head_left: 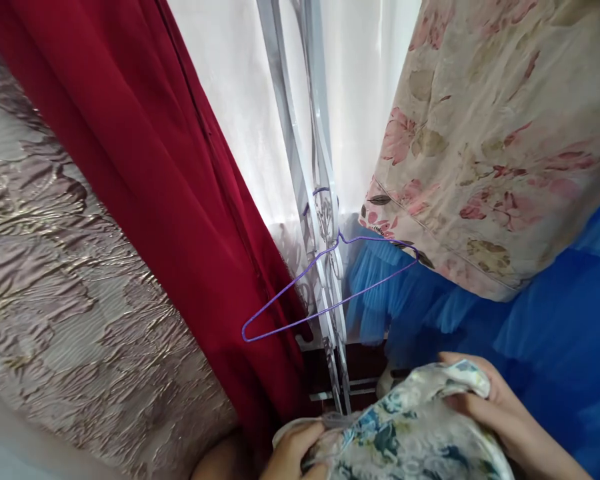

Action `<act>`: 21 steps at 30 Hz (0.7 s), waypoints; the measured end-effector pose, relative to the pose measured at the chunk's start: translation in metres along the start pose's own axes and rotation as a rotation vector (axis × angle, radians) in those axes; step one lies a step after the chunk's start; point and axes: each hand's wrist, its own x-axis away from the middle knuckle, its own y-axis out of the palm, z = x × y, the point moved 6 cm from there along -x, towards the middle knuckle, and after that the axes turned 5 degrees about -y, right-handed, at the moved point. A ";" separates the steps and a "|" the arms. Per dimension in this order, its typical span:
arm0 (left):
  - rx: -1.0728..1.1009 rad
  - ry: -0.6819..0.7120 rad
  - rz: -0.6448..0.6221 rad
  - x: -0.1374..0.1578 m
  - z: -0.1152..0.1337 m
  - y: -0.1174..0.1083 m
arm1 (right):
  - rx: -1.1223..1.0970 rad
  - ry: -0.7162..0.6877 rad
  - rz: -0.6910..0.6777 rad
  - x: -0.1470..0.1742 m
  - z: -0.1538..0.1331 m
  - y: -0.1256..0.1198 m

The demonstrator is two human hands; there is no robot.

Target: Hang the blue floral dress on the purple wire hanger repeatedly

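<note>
Both of my hands grip a light garment [395, 433] with a blue, green and yellow floral print, at the bottom of the head view. My left hand [297, 453] pinches its left edge, and its lower part is cut off by the frame. At the upper right edge of the cloth, my right hand [485, 397] has its fingers closed around a fold. The garment's exact kind I cannot make out. Beyond my hands, a purple wire hanger [330, 308] hangs bare on a white metal rack [300, 147], tilted with its left end lower.
A long red cloth [190, 253] hangs left of the rack, beside textured pinkish-grey fabric [75, 300] with gold threads. To the right hang a cream garment with pink flowers [480, 153] and blue tulle [550, 333]. White curtain [225, 80] covers the back.
</note>
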 end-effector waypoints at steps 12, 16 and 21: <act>-0.199 0.284 0.455 0.020 0.073 -0.152 | 0.382 -0.766 -0.219 -0.111 -0.084 0.054; -0.286 0.240 0.577 0.011 0.093 -0.195 | 0.496 -0.777 -0.341 -0.114 -0.080 0.079; -0.267 0.319 0.657 -0.007 0.128 -0.210 | 0.556 -0.778 -0.358 -0.102 -0.074 0.086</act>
